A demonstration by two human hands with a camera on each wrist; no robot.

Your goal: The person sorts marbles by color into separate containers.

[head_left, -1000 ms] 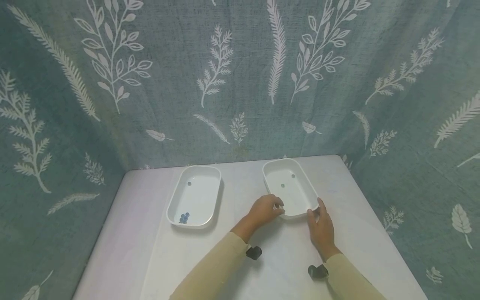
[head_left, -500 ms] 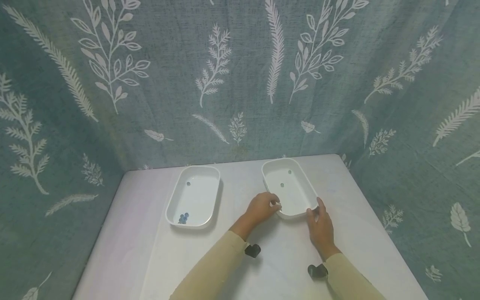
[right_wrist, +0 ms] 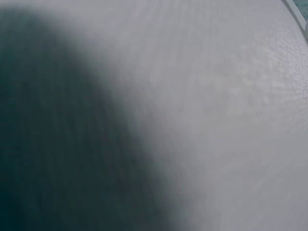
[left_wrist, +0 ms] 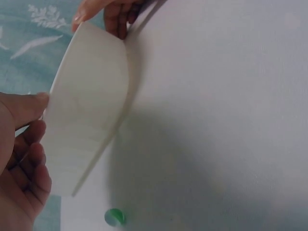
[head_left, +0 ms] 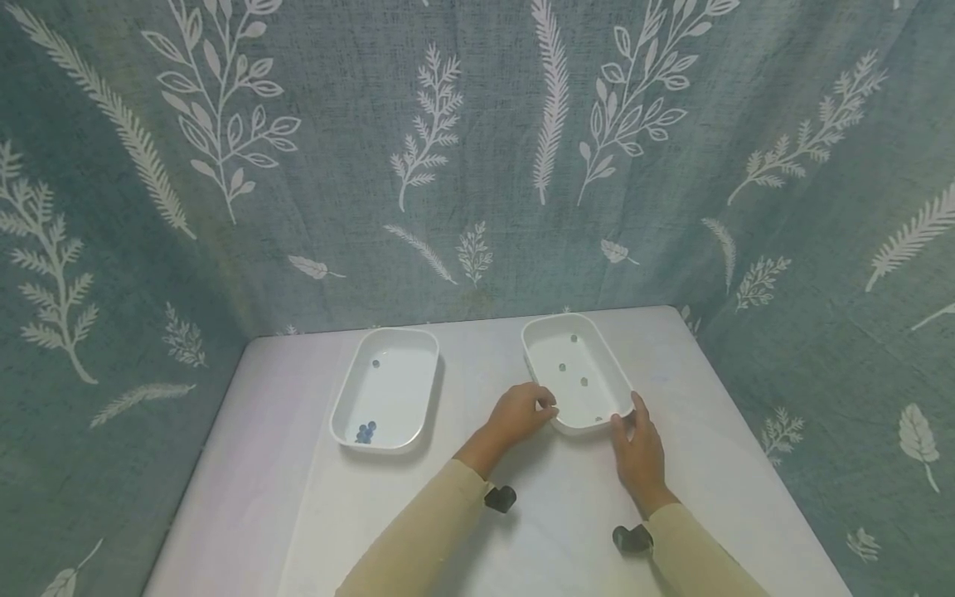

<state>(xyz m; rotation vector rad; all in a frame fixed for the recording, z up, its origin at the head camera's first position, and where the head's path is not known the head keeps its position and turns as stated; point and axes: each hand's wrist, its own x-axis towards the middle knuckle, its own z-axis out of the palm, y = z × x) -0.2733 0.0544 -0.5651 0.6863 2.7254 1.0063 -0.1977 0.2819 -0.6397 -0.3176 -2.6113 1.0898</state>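
Observation:
A white tray (head_left: 539,348) with rounded corners stands at the right of the table, with several small greenish marbles (head_left: 584,382) spread on its floor. My left hand (head_left: 518,410) is at its near left corner, thumb and curled fingers meeting at the rim. The left wrist view shows the left thumb (left_wrist: 36,103) against the tray's edge. At the near right corner my right hand (head_left: 642,456) grips the tray, thumb at the rim and fingers round the side. A green marble (left_wrist: 115,217) lies on the table outside the tray. The right wrist view shows no hand.
A second white tray (head_left: 395,381) stands to the left, holding several blue marbles (head_left: 366,432) near its front and a single marble (head_left: 376,364) farther back. Behind the white table (head_left: 477,356) hangs a blue-green leaf-patterned curtain (head_left: 477,149).
More marbles show inside the right tray, and one there has rolled toward its far end. My left hand has shifted slightly left; my right hand stays at its corner.

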